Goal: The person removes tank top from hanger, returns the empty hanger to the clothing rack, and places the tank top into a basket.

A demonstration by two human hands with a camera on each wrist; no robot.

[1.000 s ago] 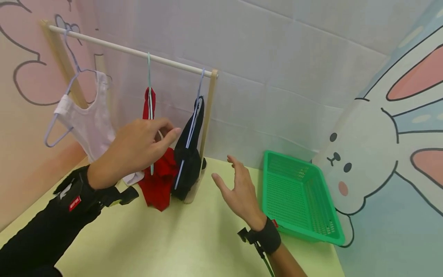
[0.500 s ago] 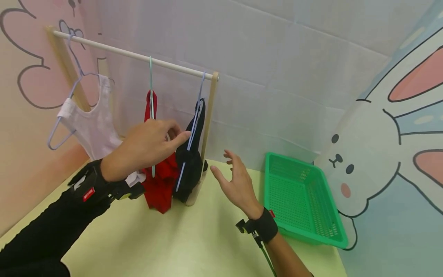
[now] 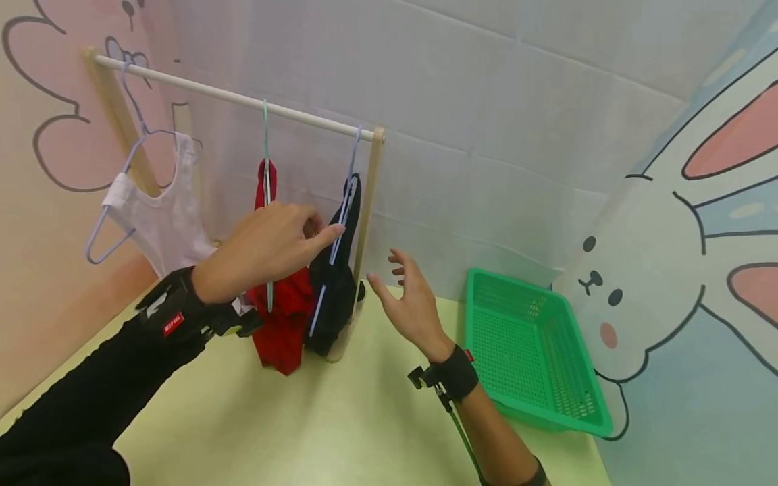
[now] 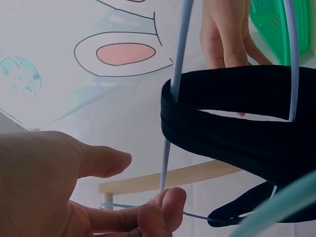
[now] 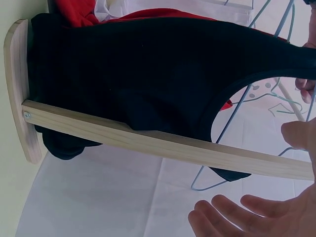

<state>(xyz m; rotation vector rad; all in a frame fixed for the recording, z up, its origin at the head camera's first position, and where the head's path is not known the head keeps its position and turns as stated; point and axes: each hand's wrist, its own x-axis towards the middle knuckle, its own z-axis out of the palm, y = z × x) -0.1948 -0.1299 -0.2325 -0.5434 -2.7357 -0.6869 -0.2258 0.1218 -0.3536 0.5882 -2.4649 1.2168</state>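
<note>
Head cam: blk garment (image 3: pixel 339 293) hangs dn., long axis approx. vert.

3 hngrs (image 3: pixel 144 128), 1 bskt (image 3: pixel 510 337)

Black garment (image 5: pixel 128 74) — matt cloth, basket (image 3: pixel 510 344) — plastic

Bright, diffuse light; soft shadows on table (image 3: pixel 365 418).
</note>
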